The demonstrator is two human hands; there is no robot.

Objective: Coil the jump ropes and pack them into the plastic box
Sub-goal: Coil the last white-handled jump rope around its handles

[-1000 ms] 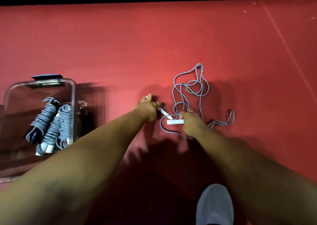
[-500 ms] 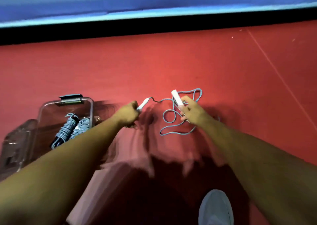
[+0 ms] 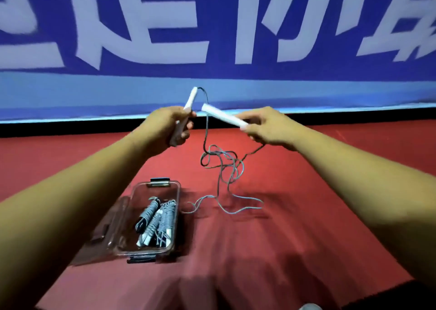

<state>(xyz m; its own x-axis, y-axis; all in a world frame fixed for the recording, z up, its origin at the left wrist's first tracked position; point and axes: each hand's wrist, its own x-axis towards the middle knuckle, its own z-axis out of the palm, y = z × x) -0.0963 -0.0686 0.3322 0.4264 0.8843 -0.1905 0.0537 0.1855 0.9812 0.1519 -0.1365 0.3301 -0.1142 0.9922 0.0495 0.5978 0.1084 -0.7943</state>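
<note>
Head cam: left hand (image 3: 165,125) grips one handle (image 3: 190,98), right hand (image 3: 266,126) pinches other handle (image 3: 221,116). Cord (image 3: 221,165) below them looks light and floppy, so grab the stiff handles.

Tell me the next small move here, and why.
Probably bring the left handle beside the right handle in one hand: the left hand and right hand hold them apart, and the cord hangs tangled below, uncoiled.
</note>
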